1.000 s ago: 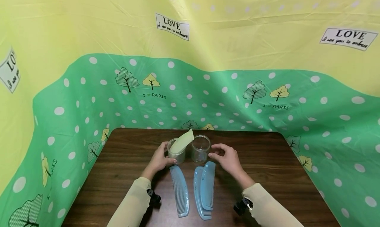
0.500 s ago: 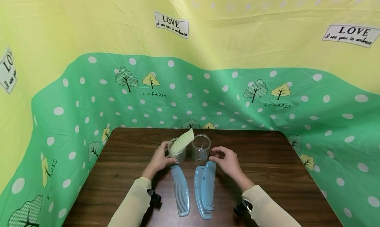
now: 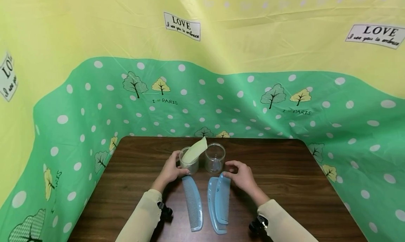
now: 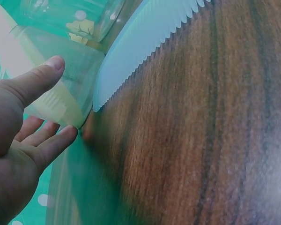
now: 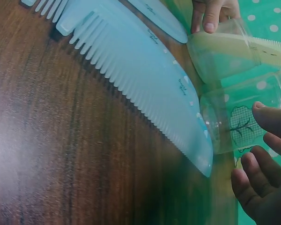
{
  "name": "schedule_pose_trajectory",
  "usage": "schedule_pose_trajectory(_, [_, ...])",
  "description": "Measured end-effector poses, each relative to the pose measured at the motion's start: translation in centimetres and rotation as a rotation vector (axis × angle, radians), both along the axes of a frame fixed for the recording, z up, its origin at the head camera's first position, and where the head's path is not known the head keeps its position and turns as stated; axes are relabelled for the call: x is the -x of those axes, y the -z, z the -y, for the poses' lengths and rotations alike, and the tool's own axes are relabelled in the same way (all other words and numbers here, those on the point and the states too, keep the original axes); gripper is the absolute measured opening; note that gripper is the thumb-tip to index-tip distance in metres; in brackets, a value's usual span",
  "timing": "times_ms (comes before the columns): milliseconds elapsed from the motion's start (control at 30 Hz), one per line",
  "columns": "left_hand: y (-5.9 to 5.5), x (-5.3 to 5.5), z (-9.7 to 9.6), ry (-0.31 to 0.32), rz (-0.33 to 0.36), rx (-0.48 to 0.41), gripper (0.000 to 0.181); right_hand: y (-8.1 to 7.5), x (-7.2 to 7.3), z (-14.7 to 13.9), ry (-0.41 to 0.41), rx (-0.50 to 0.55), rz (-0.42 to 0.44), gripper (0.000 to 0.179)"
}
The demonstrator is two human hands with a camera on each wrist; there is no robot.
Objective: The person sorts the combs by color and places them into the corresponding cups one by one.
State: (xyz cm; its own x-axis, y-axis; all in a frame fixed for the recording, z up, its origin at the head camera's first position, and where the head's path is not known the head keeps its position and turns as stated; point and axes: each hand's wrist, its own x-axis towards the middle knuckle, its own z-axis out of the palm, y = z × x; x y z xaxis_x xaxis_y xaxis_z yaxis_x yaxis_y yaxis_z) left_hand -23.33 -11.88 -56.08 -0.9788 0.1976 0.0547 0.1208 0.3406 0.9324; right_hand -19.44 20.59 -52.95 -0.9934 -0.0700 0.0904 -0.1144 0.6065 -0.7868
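Two clear jars stand side by side near the table's far edge. In the left jar (image 3: 191, 169) leans a pale yellow-green comb (image 3: 194, 151), its upper end sticking out to the right. My left hand (image 3: 169, 170) holds that jar from the left, thumb in front and fingers around the far side. The right jar (image 3: 214, 164) has nothing inside. My right hand (image 3: 243, 177), fingers loosely bent and apart, hovers beside this jar near the tip of a blue comb (image 3: 223, 199). That comb overlaps a second blue comb (image 3: 211, 208); a third blue comb (image 3: 193, 205) lies to the left.
The dark wooden table (image 3: 278, 185) has rounded far corners. Behind and around it hangs a green and yellow patterned cloth (image 3: 221, 104). A small black camera is strapped at each wrist.
My right hand has moved slightly down and toward me, away from the right jar's side, to the upper blue comb's tip. The left hand and the jars stay as they were.
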Motion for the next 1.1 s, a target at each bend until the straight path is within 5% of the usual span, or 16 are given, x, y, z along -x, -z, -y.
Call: schedule_pose_trajectory(1100, [0.3, 0.1, 0.2, -0.002, -0.008, 0.01, 0.083, 2.3, -0.3, 0.0, -0.063, -0.16, 0.104, 0.051])
